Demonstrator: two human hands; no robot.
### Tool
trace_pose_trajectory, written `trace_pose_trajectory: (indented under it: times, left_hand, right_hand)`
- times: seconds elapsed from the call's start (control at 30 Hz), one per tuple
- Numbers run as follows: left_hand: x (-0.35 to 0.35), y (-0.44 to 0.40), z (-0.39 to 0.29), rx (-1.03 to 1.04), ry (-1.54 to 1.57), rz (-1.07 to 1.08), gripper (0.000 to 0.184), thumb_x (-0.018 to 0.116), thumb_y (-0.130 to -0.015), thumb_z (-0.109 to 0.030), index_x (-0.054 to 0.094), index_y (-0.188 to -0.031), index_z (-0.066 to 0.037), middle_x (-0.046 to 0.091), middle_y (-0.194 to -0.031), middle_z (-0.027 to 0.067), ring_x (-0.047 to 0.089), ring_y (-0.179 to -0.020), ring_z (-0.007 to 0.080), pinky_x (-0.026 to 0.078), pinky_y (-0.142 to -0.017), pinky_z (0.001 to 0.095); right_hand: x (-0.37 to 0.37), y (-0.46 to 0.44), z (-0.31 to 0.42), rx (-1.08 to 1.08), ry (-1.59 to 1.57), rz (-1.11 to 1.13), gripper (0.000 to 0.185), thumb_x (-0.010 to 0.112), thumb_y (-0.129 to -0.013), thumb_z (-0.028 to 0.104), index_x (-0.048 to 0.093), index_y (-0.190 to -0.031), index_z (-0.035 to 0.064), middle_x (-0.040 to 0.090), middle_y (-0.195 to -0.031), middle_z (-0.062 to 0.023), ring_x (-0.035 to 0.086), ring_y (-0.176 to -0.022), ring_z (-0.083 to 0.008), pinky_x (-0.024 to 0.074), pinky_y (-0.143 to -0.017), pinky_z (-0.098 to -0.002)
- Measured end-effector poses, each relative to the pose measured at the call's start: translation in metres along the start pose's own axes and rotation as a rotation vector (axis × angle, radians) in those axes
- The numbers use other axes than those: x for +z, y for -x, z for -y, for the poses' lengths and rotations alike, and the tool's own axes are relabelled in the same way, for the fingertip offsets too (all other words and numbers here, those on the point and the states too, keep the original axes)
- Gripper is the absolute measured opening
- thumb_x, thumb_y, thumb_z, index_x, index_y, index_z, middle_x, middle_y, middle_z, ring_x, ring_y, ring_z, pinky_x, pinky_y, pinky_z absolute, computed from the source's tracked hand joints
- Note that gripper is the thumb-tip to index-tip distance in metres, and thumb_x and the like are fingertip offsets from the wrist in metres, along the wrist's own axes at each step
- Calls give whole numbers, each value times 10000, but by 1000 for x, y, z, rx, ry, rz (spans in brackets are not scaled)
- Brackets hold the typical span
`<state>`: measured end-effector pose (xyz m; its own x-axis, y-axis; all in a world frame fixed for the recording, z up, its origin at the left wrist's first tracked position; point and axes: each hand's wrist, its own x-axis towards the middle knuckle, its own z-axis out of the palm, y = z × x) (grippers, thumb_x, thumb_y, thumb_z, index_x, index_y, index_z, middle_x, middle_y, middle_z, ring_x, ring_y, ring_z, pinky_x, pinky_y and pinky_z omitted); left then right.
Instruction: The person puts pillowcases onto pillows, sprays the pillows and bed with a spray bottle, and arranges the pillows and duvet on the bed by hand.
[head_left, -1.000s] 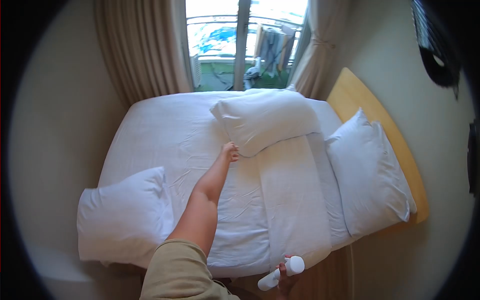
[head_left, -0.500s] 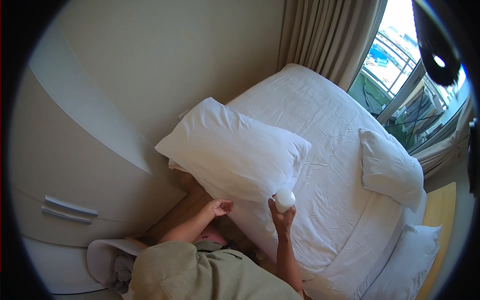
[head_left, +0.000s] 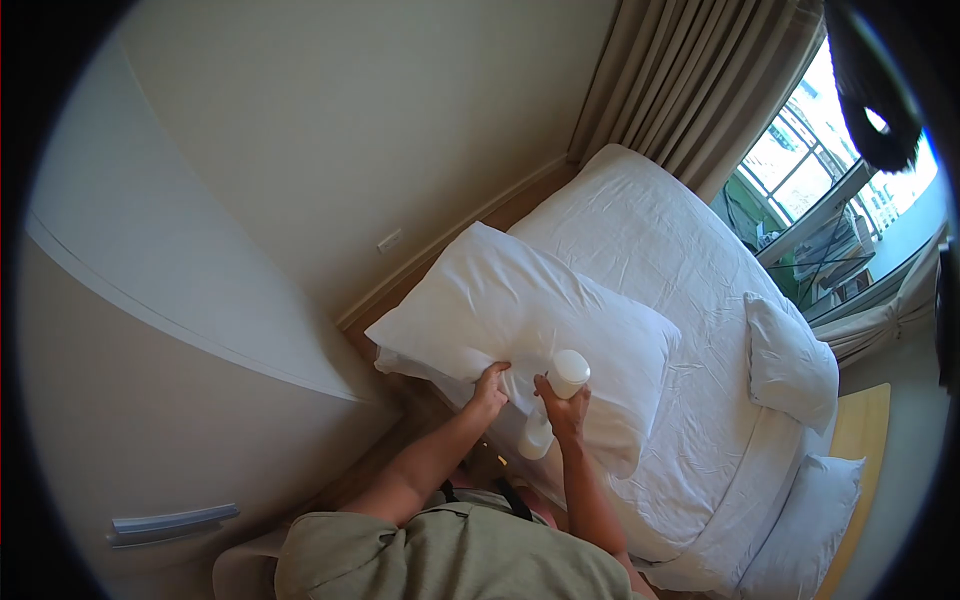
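Observation:
A large white pillow point(head_left: 580, 320) lies on the near side of the bed. My left hand point(head_left: 490, 388) is closed on its near edge, and creases run out from the fingers. My right hand point(head_left: 566, 410) is wrapped round a white cylindrical device point(head_left: 570, 367) with a round, smooth top, held over the pillow. A paler rounded end shows below that hand; whether it belongs to the same device, I cannot tell.
The bed point(head_left: 690, 400) has a wrinkled white sheet. Two smaller pillows, one white point(head_left: 790, 355) and another point(head_left: 805, 525), lie toward the wooden headboard point(head_left: 862, 450). A cabinet point(head_left: 180, 400) stands at left. Curtains point(head_left: 700, 90) hang beside the window.
My left hand has moved from beside the bed onto the pillow's edge and closed on it. The white device is now over the pillow. The view has shifted.

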<state>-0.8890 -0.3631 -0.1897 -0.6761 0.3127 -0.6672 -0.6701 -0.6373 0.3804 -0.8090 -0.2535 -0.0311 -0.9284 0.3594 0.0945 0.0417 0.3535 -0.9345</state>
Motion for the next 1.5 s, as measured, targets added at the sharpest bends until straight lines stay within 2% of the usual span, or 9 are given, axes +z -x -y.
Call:
trace_pose_trajectory:
  times: [0.1, 0.33, 0.53, 0.67, 0.73, 0.93, 1.13, 1.23, 1.5]
  left_hand:
    - [45, 11, -20, 14, 50, 134, 314, 493, -844, -202, 533, -1096, -19, 611, -1055, 117, 613, -960, 245, 478, -879, 350]
    - [199, -5, -135, 48, 228, 211, 295, 394, -863, -207, 513, -1093, -65, 579, -1093, 106, 581, -992, 287, 474, -853, 463]
    - [301, 90, -272, -9, 444, -48, 195, 467, -904, -240, 547, -875, -65, 600, -785, 79, 616, -643, 224, 545, -662, 483]
    - [305, 142, -322, 89, 513, -67, 248, 418, -919, -223, 474, -791, -18, 517, -657, 76, 547, -532, 183, 553, -605, 427]
    - [298, 151, -347, 107, 547, -61, 134, 487, -857, -174, 500, -824, -45, 543, -716, 78, 541, -547, 201, 525, -551, 392]
    - [272, 194, -428, 318, 581, -132, 215, 412, -905, -139, 475, -768, 14, 516, -682, 94, 526, -537, 186, 543, -599, 401]
    - [248, 223, -489, 472, 790, -131, 173, 448, -878, -85, 477, -769, 46, 516, -689, 114, 487, -519, 177, 530, -574, 387]
    - [239, 221, -510, 449, 865, -174, 166, 464, -871, -74, 475, -755, 44, 515, -685, 115, 466, -509, 166, 523, -569, 380]
    - [228, 160, -540, 573, 782, -115, 161, 429, -867, -47, 482, -726, 13, 495, -669, 98, 448, -497, 155, 516, -557, 369]
  right_hand:
    - [-15, 2, 33, 105, -217, -96, 204, 710, -715, 88, 640, -894, 18, 648, -769, -48, 605, -643, -127, 477, -596, -273]
    - [-32, -5, 31, -99, -242, -290, 162, 706, -718, 20, 617, -852, 37, 622, -727, -26, 580, -648, -113, 478, -643, -253]
    - [28, -35, 79, -260, -319, -280, 240, 684, -704, -17, 585, -919, 23, 623, -897, -59, 591, -759, -139, 487, -702, -275]
    - [96, -65, 76, -453, -230, -109, 272, 715, -685, 9, 570, -915, 6, 621, -877, -93, 606, -793, -191, 480, -713, -293]
    - [138, -77, 60, -426, -224, -84, 277, 745, -682, 89, 554, -871, 20, 609, -710, -112, 616, -628, -268, 495, -613, -356]
    - [203, -100, 67, -477, -126, 5, 313, 748, -697, 160, 572, -923, 35, 642, -767, -134, 640, -696, -309, 499, -639, -376]
    - [248, -145, 46, -413, -245, 22, 251, 735, -713, 171, 622, -897, 42, 657, -781, -125, 643, -684, -273, 491, -630, -369]
    - [246, -174, 53, -305, -292, 97, 161, 683, -763, 107, 608, -873, 17, 637, -770, -54, 598, -620, -125, 470, -583, -288]
    - [214, -252, 46, -307, -521, -87, 192, 666, -755, 54, 598, -933, 38, 620, -821, -72, 583, -601, -127, 466, -581, -276]
